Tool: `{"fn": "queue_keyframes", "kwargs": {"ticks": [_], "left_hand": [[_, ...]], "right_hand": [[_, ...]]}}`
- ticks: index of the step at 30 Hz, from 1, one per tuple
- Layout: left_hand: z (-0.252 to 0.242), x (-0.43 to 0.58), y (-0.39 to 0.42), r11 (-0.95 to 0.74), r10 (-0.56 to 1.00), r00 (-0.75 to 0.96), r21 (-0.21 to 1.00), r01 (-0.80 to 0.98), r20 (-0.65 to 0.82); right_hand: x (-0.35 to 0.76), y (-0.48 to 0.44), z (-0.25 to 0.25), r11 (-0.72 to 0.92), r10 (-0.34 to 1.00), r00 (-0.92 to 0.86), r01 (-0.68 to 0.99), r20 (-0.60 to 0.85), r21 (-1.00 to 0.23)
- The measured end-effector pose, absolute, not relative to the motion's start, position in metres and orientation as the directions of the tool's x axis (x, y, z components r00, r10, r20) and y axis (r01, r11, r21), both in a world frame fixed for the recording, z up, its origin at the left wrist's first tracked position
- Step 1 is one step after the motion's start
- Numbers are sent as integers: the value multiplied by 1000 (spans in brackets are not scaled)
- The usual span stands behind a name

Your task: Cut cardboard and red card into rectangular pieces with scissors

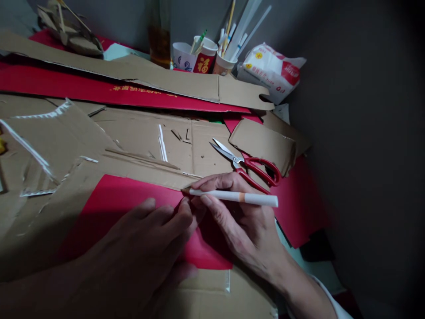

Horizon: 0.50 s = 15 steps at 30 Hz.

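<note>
My right hand (245, 226) is closed around a white pen (229, 196) with an orange band. The pen lies nearly level, its brown tip at the upper edge of a red sheet (116, 199). On that sheet rests my left hand (149, 235), palm down with bent fingers, its forefinger close below the pen tip. It covers much of the sheet's middle, and whatever is under its fingers is hidden. Just beyond my right hand lie red-handled scissors (237, 159), their blades slightly apart and pointing to the upper left.
Cardboard (126, 128) with cut edges and scraps spreads under the sheet. Across the back runs a long cardboard strip (133, 73) over a red strip (99, 91). Behind stand paper cups (206, 53) with pens and sticks, and a tissue pack (270, 71). A grey wall (358, 133) borders the right.
</note>
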<state>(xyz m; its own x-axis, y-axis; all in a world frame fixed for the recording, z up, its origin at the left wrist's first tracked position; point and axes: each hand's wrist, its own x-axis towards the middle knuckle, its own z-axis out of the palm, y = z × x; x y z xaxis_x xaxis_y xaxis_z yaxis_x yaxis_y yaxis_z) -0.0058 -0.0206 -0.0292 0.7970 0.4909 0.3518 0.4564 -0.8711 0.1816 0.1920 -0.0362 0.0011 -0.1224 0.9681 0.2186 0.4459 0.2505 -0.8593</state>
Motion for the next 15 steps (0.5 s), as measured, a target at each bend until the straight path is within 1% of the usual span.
{"fn": "queue_keyframes", "kwargs": {"ticks": [3, 7, 10, 12, 15], "left_hand": [[-30, -8, -21, -872, 490, 807, 191, 451, 330], [-29, -8, -20, -880, 475, 801, 210, 426, 364], [-28, -7, -20, -885, 465, 800, 206, 417, 380], [-29, -8, -20, -884, 468, 804, 210, 419, 366], [-33, -11, -21, -874, 484, 819, 216, 435, 309]], "right_hand": [[192, -36, 3, 242, 970, -123, 459, 208, -855], [192, -36, 5, 255, 967, -127, 515, 221, -818], [194, -38, 4, 280, 960, -129, 516, 250, -810], [196, -40, 4, 279, 960, -125, 528, 252, -802], [200, -43, 5, 227, 973, -96, 585, 211, -778]]}}
